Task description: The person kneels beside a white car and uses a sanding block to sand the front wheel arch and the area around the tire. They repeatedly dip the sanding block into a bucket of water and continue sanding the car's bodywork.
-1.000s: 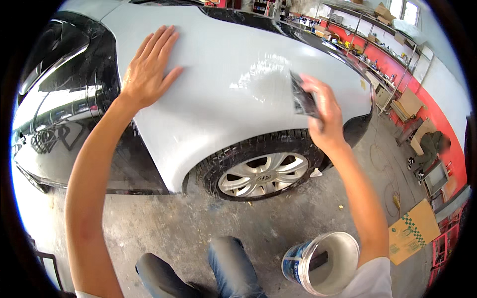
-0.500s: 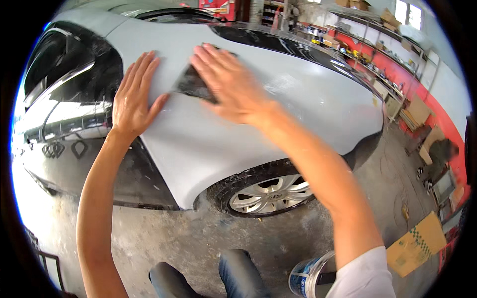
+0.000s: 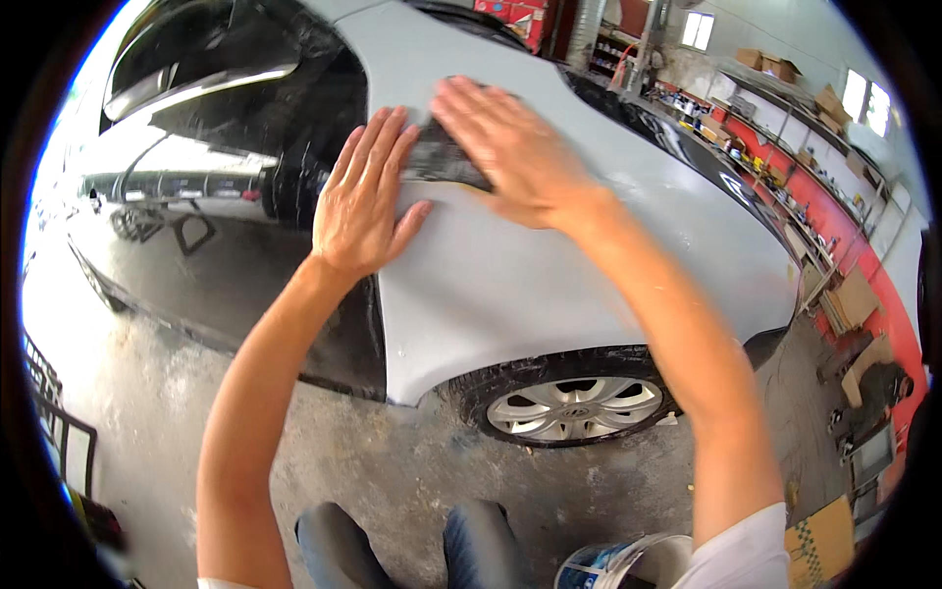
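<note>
Left hand: left hand (image 3: 365, 196) lies flat on the car, fingers spread and pointing up, palm over the seam where the fender meets the dark door. It grips nothing.
Right hand: right hand (image 3: 510, 147) is pressed flat, fingers together, on a dark sanding sheet (image 3: 444, 157), pinning it to the panel. Its fingertips sit just beside the left hand's fingers.
Sanding sheet: dark grey, mostly covered by the right hand; only its left and lower edge shows, high on the fender near the door seam.
Fender: fender (image 3: 549, 285) is matte pale grey, dull, with no shine, and curves down over the wheel arch.
Door: door (image 3: 196, 236) is glossy black and mirrors bright shapes from outside.
Wheel: wheel (image 3: 574, 404) has a silver spoked rim and a dusty black tyre, resting on the floor below the fender.
Floor: floor (image 3: 324, 461) is bare concrete, grey, stained and rough.
Bucket: white bucket (image 3: 628, 564) with a blue label stands at the lower edge, near the person's right side.
Knees: knees (image 3: 392, 545) in blue jeans show at the bottom, between the forearms.
Room: a workshop; shelves (image 3: 785, 128) along the right wall carry cardboard boxes and small items, with a red wall band below; flat cardboard (image 3: 849, 299) lies near the car's front.
</note>
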Tool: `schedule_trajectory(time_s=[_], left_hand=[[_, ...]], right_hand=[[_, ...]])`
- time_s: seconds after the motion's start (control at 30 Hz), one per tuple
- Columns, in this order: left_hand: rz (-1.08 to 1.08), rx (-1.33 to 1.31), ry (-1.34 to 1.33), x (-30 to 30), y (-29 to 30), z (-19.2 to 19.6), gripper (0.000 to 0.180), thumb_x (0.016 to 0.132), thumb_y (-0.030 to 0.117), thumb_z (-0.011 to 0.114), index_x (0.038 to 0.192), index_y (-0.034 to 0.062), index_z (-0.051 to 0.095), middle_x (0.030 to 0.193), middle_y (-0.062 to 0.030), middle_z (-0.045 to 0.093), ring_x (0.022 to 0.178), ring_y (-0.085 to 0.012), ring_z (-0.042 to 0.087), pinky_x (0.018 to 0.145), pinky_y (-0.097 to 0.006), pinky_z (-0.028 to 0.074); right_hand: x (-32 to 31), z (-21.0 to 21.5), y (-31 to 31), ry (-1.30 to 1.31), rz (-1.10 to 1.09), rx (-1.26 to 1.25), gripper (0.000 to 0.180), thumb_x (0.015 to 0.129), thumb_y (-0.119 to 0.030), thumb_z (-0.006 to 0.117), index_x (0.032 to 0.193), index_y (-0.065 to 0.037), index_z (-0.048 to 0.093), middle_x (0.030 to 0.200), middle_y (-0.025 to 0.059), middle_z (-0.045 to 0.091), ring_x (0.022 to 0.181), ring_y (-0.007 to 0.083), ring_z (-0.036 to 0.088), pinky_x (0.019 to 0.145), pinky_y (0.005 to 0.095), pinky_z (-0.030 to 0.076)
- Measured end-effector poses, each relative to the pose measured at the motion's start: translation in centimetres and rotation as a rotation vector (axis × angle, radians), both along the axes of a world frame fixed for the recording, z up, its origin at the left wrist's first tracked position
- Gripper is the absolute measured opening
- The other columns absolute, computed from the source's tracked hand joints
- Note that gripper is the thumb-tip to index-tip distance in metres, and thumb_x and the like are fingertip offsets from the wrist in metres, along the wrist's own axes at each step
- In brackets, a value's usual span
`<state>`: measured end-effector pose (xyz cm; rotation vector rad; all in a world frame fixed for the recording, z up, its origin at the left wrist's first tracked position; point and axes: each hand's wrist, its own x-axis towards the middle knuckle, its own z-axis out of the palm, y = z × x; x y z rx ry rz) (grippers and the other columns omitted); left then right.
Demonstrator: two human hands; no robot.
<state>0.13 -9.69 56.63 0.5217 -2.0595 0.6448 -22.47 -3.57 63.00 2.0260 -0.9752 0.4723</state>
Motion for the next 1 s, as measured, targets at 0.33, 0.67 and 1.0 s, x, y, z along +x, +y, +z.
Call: schedule_trajectory(time_s=[0.33, 0.67, 1.0], left_hand=[[0.02, -0.031, -0.036, 4.3, -1.9, -3.4, 0.078, 0.091, 0.036, 0.065, 0.156, 0.0044, 0.038, 0.166, -0.0136, 0.032, 0.156, -0.0321, 0.025, 0.128, -0.048, 0.019], [-0.001, -0.138, -0.048, 5.3, -2.4, -3.3, 0.067, 0.1, 0.038, 0.051, 0.155, 0.0008, 0.04, 0.164, -0.0175, 0.036, 0.154, -0.0361, 0.03, 0.126, -0.051, 0.022], [0.003, -0.175, 0.041, 4.6, -2.6, -4.6, 0.061, 0.105, 0.035, 0.04, 0.155, 0.0001, 0.041, 0.162, -0.0179, 0.04, 0.152, -0.0359, 0.035, 0.124, -0.051, 0.024]], right_hand=[[-4.8, -4.2, 7.6, -0.112, -0.238, -0.134, 0.083, 0.075, -0.017, 0.078, 0.148, 0.006, 0.046, 0.156, 0.0236, 0.043, 0.149, 0.0394, 0.038, 0.122, 0.0507, 0.032], [-10.8, -5.1, 9.7, -0.169, -0.118, -0.015, 0.09, 0.076, -0.023, 0.08, 0.155, -0.004, 0.041, 0.163, 0.0166, 0.038, 0.151, 0.0378, 0.034, 0.125, 0.0486, 0.029], [4.1, -13.5, 4.7, -0.112, -0.071, -0.079, 0.048, 0.1, -0.012, 0.045, 0.145, 0.003, 0.054, 0.159, 0.0191, 0.044, 0.151, 0.0321, 0.037, 0.124, 0.0485, 0.032]])
